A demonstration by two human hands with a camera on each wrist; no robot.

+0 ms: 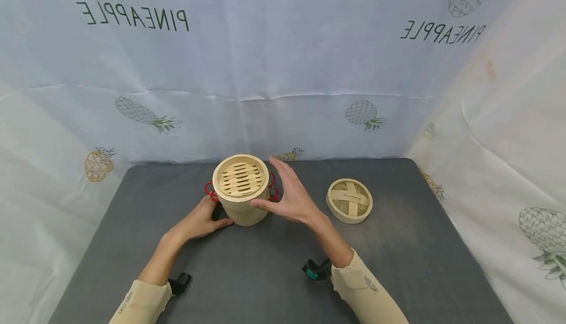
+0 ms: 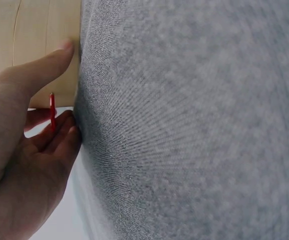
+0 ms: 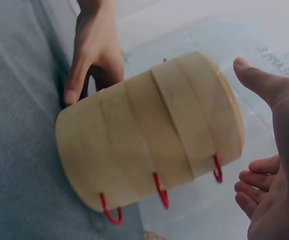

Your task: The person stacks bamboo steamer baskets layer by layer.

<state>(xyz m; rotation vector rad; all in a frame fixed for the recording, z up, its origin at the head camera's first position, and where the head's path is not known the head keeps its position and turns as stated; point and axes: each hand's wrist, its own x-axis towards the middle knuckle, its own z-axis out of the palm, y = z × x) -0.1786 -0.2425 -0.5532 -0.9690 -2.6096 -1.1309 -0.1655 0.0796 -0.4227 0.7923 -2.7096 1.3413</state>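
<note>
A stack of round bamboo steamer baskets (image 1: 242,206) stands on the dark table, its slatted top tier facing up. Red loop handles (image 3: 160,191) stick out from its sides, one above another. My left hand (image 1: 201,218) holds the stack low on its left side. In the left wrist view the thumb (image 2: 49,67) lies against the bottom tier, with the fingers beyond a red handle (image 2: 52,112). My right hand (image 1: 289,197) hovers at the right of the top tier, thumb and fingers spread wide; the right wrist view shows a gap between it and the stack.
A round bamboo lid (image 1: 350,201) with crossed strips lies on the table to the right of the stack. The grey table (image 1: 274,275) ends at a white curtain (image 1: 283,68) printed with pineapples, which hangs close behind the stack.
</note>
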